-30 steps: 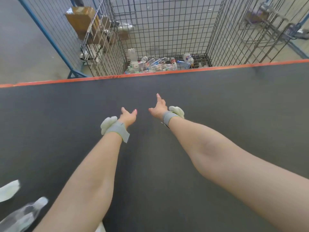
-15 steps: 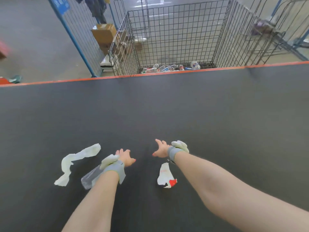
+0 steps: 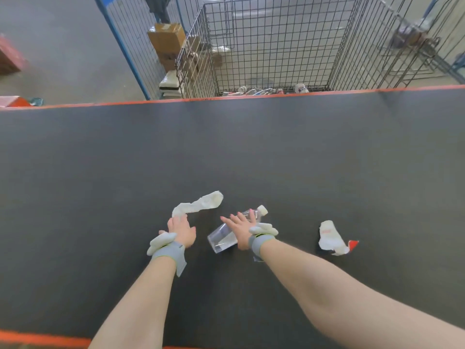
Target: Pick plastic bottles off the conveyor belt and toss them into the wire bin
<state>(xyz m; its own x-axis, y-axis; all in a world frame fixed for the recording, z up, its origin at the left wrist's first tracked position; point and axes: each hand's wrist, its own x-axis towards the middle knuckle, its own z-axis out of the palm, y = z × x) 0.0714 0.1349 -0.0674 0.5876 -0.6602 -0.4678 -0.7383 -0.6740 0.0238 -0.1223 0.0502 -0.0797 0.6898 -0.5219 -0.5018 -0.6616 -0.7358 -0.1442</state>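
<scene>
in the last half second the belt's litter has slid rightward: the plastic bottle (image 3: 222, 238), then under the left wrist, now lies under the right hand (image 3: 239, 227), and the torn white-and-red scrap (image 3: 329, 238) has passed to the right of the right arm.

nearest is an orange edge strip (image 3: 37, 339) bordering the dark, matte conveyor belt (image 3: 251, 152). two bare forearms reach over it, each with one grey wristband (image 3: 167, 251) that has something white tucked in. the left hand (image 3: 181, 230) is flat, fingers straight, holding nothing, its fingertips at the end of a crumpled white strip (image 3: 201, 204). the right hand is spread with straight fingers over the bottle, not curled round it; whether it presses it i cannot tell. the bottle is clear, on its side, white cap (image 3: 262, 210) pointing away to the right.

count on the belt: one bottle, two white scraps.

beyond the far orange edge (image 3: 276, 95) stands one wire bin (image 3: 276, 41) on a grey concrete floor (image 3: 63, 59), with several bottles (image 3: 300, 88) on its bottom, too small to count. left of it are a blue-framed mesh panel (image 3: 130, 46) and a cardboard box (image 3: 166, 37).
</scene>
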